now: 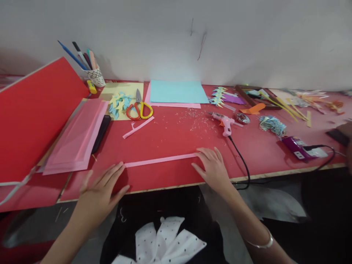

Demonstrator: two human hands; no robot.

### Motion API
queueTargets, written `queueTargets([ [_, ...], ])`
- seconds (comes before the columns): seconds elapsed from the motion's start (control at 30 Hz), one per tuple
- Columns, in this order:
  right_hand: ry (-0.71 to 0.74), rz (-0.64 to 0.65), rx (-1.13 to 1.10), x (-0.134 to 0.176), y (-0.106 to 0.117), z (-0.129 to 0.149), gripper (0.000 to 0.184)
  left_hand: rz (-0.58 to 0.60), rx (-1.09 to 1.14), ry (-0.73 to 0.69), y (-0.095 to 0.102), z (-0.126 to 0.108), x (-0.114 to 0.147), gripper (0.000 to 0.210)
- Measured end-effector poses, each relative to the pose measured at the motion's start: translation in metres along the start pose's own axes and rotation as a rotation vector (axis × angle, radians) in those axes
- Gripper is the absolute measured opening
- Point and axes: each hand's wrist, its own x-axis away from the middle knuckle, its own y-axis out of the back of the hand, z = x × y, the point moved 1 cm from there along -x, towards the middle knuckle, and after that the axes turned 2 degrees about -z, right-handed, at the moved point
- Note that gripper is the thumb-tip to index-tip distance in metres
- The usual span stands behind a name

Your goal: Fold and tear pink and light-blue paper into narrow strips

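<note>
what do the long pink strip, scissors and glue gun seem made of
Long pink strip: probably paper, matte, thin and flat.
Scissors: grey blades look metal; smooth red and yellow handles, likely plastic.
Glue gun: seemingly plastic, smooth pink moulded shell.

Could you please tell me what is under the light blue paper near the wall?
Under the light blue paper, pink paper shows at left and front; the rest underneath is covered.

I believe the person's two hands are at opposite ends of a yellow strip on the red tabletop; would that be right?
Not quite: the strip is pink, as the head view shows. The left hand and right hand are at its opposite ends.
</note>
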Motion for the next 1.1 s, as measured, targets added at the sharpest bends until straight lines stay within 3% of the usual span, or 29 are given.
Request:
queueTargets([
  [0.13, 0.232, 0.122, -0.198, -0.032, -0.008, 0.013, 0.024, 0.041, -0.025, 0.037, 0.003, 0.001, -0.027, 0.036],
  [0.3, 0.391, 0.246, 0.003, -0.058, -0.012, 0.022, 0.020, 0.133, 0.069, -0.066, 0.002, -0.007, -0.061, 0.031],
  [0.5, 0.369, 0.181, -0.043, -0.058, -0.010, 0.028, 0.020, 0.239, 0.212, -0.203, -0.001, -0.026, -0.085, 0.024],
  [0.6, 0.427, 0.126, -0.066, -0.056, -0.011, 0.035, 0.028, 0.212, 0.103, -0.291, -0.001, -0.031, -0.090, 0.027],
  [0.73, 0.507, 0.072, -0.065, -0.060, -0.012, 0.049, 0.022, 0.121, 0.055, -0.410, 0.001, -0.032, -0.092, 0.033],
  [0.83, 0.506, 0.050, -0.108, -0.064, -0.010, 0.060, 0.022, 0.114, 0.155, -0.360, 0.004, -0.033, -0.094, 0.034],
  [1.1, 0.429, 0.230, -0.310, -0.070, 0.010, 0.061, 0.009, 0.397, 0.709, -0.138, 0.021, -0.033, -0.099, 0.037],
])
